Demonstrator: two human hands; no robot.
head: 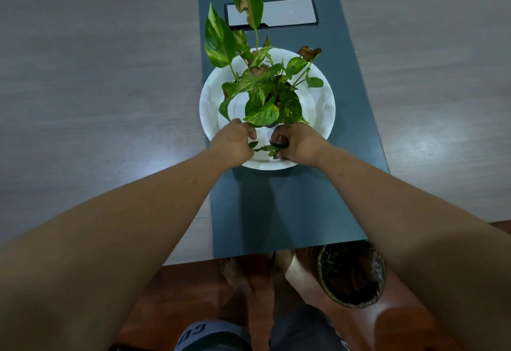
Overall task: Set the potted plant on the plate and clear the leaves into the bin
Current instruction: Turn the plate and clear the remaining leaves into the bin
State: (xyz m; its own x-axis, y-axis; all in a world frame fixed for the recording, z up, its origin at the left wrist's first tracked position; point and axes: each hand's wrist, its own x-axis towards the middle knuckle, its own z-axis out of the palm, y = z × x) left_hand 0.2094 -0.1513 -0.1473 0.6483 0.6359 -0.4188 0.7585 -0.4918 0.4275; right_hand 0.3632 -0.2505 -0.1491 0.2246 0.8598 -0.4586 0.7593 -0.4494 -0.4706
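The left hand [231, 140] is on the near edge of the white plate [322, 118]. Its fingers are curled in, and the thumb and first finger come close together over a small green leaf. The hand covers part of the leaf, so I cannot tell if it is really pinching it or only touching it.

Between the two hands lie the loose leaves [266, 148]. They make a thin line that runs side to side, from one hand to the other, right on the plate's near edge. Both hands are about as close to them as each other.

Behind the leaves, the potted plant [265, 87] already stands upright in the middle of the plate, so I think that part is done.

The right hand [297, 141] is bunched up, with its fingertips pressed down into the right end of the leaves. It looks like it is gathering them.

The bin [352, 274] is on the floor, down below the tabletop [290, 206] edge, near the person's right side. I think the leaves must be lifted and carried back toward the person and down to the right.
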